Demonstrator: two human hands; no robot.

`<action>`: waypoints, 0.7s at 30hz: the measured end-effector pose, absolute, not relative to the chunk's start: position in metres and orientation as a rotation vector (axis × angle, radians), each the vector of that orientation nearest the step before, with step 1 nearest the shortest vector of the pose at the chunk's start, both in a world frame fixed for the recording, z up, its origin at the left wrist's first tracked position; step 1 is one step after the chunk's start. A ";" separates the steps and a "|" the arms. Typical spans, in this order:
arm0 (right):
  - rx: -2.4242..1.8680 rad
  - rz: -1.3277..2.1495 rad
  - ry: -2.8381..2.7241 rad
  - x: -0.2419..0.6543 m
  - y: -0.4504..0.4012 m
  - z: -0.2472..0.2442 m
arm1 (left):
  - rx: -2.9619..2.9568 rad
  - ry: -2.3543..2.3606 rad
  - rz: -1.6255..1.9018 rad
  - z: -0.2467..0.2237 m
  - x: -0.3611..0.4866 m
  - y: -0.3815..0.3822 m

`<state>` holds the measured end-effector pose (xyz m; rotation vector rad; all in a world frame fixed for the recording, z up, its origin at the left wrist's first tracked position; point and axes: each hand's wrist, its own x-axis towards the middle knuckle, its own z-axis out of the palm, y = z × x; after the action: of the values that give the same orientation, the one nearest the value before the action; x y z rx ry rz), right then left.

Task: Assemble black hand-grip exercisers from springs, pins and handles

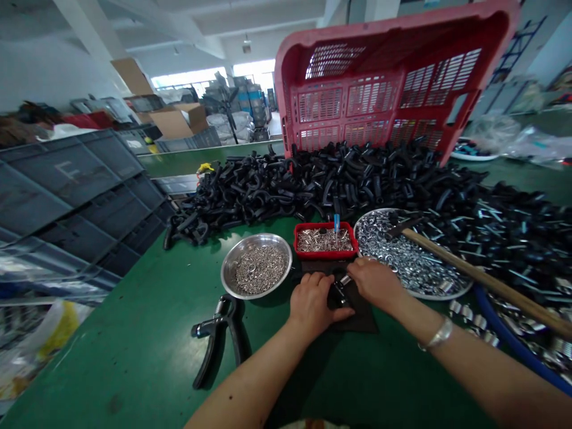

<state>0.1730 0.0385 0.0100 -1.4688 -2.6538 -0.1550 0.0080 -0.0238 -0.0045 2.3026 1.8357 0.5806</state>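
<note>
My left hand presses down on a black hand gripper that lies on a dark mat, its fingers over the part and its thumb spread along the near side. At the far right of that part, my right hand pinches close by a coil spring; its fingertips partly cover what they hold. Much of the part under the hands is hidden. An assembled black hand gripper with a spring lies on the green table to the left.
Beyond the hands stand a metal bowl of small parts, a red tray of pins and a round tray of metal pieces. A wooden-handled hammer rests across it. Black handles lie heaped before a tipped red crate.
</note>
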 end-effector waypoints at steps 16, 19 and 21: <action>-1.476 -0.506 -2.832 0.179 0.006 0.001 | 2.312 1.734 0.673 -0.011 0.001 -0.019; -1.519 -0.471 -2.814 0.180 0.004 -0.004 | 2.387 1.737 0.626 -0.011 0.002 -0.023; -1.528 -0.425 -2.789 0.179 0.003 -0.007 | 2.437 1.743 0.569 -0.011 0.003 -0.024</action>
<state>0.1788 0.0028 -0.0073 -1.5283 -2.7895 -0.4249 0.0029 -0.0240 -0.0109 2.4375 1.7428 0.5692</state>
